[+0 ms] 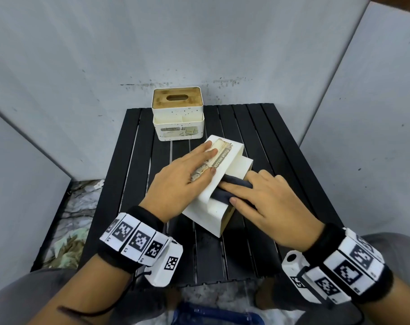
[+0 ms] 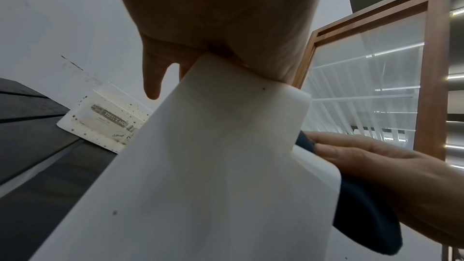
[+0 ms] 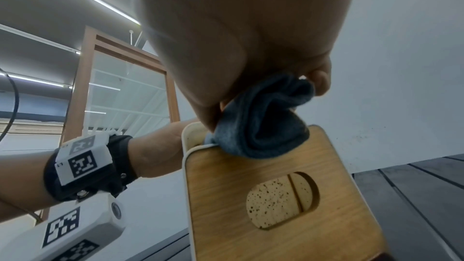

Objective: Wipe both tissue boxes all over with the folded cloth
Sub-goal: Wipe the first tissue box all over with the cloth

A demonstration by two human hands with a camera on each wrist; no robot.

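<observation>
One white tissue box (image 1: 213,207) lies on its side mid-table, its wooden slotted lid (image 3: 276,195) facing me and to the right. My left hand (image 1: 206,158) rests flat on its labelled upper face, fingers straight, holding it down. My right hand (image 1: 232,194) grips the bunched dark grey-blue cloth (image 1: 238,182) and presses it onto the box's stepped side by the lid rim; the right wrist view shows the cloth (image 3: 263,122) balled under the palm. The second tissue box (image 1: 178,120) stands upright at the far table edge, untouched.
The black slatted table (image 1: 269,137) is small, closed in by grey wall panels behind and on both sides. Crumpled plastic lies on the floor (image 1: 68,242) to the left. A blue object (image 1: 211,313) sits below the front edge.
</observation>
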